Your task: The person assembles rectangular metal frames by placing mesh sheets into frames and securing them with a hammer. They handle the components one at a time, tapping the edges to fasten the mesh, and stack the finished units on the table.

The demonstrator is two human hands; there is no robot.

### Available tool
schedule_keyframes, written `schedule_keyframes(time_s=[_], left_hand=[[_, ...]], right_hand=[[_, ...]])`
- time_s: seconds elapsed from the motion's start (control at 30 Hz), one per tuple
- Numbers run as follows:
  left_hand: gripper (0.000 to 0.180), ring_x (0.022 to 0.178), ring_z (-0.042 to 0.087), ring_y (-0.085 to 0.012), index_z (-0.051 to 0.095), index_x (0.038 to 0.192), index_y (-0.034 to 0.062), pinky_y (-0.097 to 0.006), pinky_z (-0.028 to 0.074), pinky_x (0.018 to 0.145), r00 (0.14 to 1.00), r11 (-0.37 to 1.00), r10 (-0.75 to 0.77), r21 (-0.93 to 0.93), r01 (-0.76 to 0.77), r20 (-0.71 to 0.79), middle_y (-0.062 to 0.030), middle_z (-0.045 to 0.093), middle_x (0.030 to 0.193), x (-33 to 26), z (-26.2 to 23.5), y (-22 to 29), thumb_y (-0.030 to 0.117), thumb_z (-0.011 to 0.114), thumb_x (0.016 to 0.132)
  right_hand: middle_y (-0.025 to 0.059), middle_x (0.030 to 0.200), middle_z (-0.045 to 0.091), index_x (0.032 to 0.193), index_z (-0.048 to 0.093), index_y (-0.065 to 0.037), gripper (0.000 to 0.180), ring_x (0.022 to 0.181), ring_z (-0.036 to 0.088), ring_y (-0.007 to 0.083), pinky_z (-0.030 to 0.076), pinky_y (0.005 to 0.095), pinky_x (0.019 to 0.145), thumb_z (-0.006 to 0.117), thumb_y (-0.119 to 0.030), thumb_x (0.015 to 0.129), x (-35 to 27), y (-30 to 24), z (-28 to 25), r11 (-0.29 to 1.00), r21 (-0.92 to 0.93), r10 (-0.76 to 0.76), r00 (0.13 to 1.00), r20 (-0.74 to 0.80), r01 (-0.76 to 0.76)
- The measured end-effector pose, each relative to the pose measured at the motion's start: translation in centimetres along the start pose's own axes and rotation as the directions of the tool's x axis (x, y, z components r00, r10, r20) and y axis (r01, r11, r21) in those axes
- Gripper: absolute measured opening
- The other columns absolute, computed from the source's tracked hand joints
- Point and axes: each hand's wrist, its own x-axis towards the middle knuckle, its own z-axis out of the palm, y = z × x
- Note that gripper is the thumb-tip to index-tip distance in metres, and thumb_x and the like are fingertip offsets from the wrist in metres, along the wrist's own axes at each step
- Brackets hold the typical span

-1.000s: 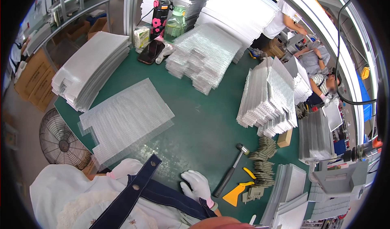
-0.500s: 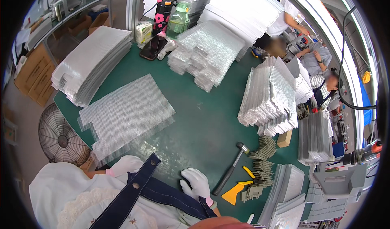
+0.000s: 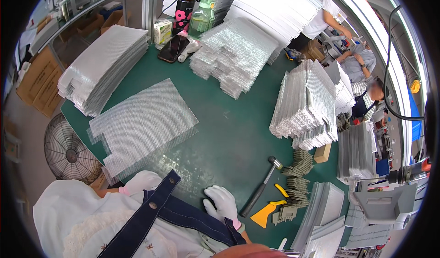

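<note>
My right hand (image 3: 222,202), in a white glove with a pink cuff, rests on the green tabletop (image 3: 224,134). Its fingers are stretched out and nothing is in them. At the table's near edge lies my left hand (image 3: 141,182), also gloved. The strap of my apron covers part of it; the fingers that show lie loosely flat, with no object seen in them. Just beyond it are a few thin, notched mesh sheets (image 3: 144,123), one on another. To the right of my right hand are a black-handled hammer (image 3: 261,189) and a yellow scraper (image 3: 263,215).
Stacks of mesh sheets stand at the left (image 3: 107,63), back (image 3: 236,52) and right (image 3: 305,104). Grey-green plastic parts (image 3: 298,189) line up beside a wooden block (image 3: 322,153). Bottles (image 3: 201,17) and a phone (image 3: 173,48) sit at the back. A floor fan (image 3: 71,155) stands at left.
The view has shifted a little. Both hands and the things on the table keep their places. Behind the table at the right, a person's head has moved out of sight.
</note>
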Motion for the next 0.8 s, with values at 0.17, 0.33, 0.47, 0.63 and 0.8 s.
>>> schedule_keyframes(time_s=[0.17,0.33,0.47,0.63,0.8], left_hand=[[0.052,0.088,0.065,-0.0369,0.07,0.095,0.0059,-0.04,0.053,0.077,0.998,0.998,0.058,-0.013,-0.059,-0.025,-0.0145,0.066,0.087,-0.5,2.0,-3.2,0.026,0.082,0.049],[0.049,0.087,0.064,-0.0342,0.07,0.095,0.006,-0.039,0.052,0.078,1.0,0.998,0.008,-0.064,-0.008,-0.006,-0.0129,0.066,0.087,-0.4,1.4,-2.0,0.029,0.081,0.054],[0.047,0.087,0.064,-0.0321,0.071,0.095,0.0062,-0.037,0.051,0.078,0.999,0.994,-0.039,-0.104,0.04,0.012,-0.0116,0.066,0.087,-0.5,1.1,-1.4,0.032,0.081,0.057],[0.044,0.086,0.064,-0.0294,0.071,0.094,0.0064,-0.036,0.05,0.079,0.995,0.986,-0.084,-0.144,0.09,0.049,-0.0099,0.066,0.087,-0.6,0.6,-0.9,0.035,0.081,0.061],[0.043,0.086,0.063,-0.0267,0.071,0.094,0.0065,-0.034,0.05,0.079,0.981,0.96,-0.17,-0.211,0.186,0.093,-0.0083,0.066,0.087,-0.5,0.1,0.3,0.038,0.081,0.066]], right_hand=[[0.0159,0.107,0.071,0.108,0.068,-0.003,0.031,0.107,0.065,0.0374,0.051,0.0468,0.097,0.071,-0.017,0.08,0.3,-0.4,-0.2,1.0,-0.011,-0.003,1.0,-0.006,0.003],[0.0161,0.107,0.07,0.108,0.068,-0.003,0.032,0.108,0.065,0.0374,0.051,0.0468,0.097,0.071,-0.017,0.08,0.2,-0.3,-0.2,1.0,-0.01,0.002,1.0,-0.004,-0.002],[0.0158,0.108,0.07,0.108,0.068,-0.003,0.032,0.108,0.065,0.0368,0.051,0.0468,0.097,0.071,-0.017,0.08,0.2,-0.1,-0.1,1.0,-0.014,0.0,1.0,0.0,0.0],[0.0158,0.109,0.07,0.109,0.067,-0.003,0.032,0.109,0.064,0.0369,0.051,0.0467,0.097,0.072,-0.016,0.08,0.2,0.0,-0.2,1.0,0.008,0.014,0.999,0.033,-0.014],[0.0159,0.109,0.069,0.109,0.067,-0.003,0.032,0.108,0.064,0.0369,0.05,0.0468,0.097,0.071,-0.017,0.081,0.1,0.0,-0.1,1.0,0.01,0.007,1.0,0.009,-0.007]])
